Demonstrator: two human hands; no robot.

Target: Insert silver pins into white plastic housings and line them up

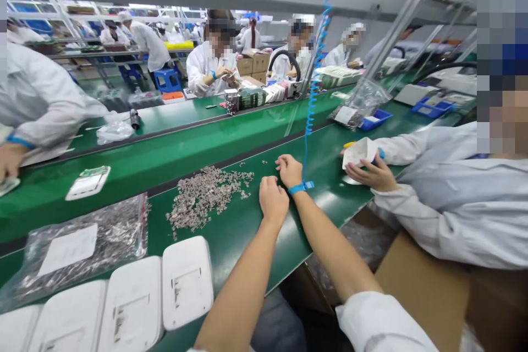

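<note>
My left hand (274,198) is curled with its knuckles up at the green table's edge area, right of a loose pile of small metal parts (210,195). Close beside it, my right hand (289,169) has its fingers bent and pointing left over the table (243,236); a blue wrist strap (301,187) with a coiled cord circles that wrist. What either hand's fingertips hold, if anything, is too small or hidden to make out. White plastic housings (187,280) lie in a row at the lower left.
A clear bag of metal parts (86,247) lies at the left. Behind runs a green conveyor belt (198,143) bearing a white part with a board (88,182). At the right, a person's hands hold a white housing (358,155). Blue trays (375,120) sit farther back.
</note>
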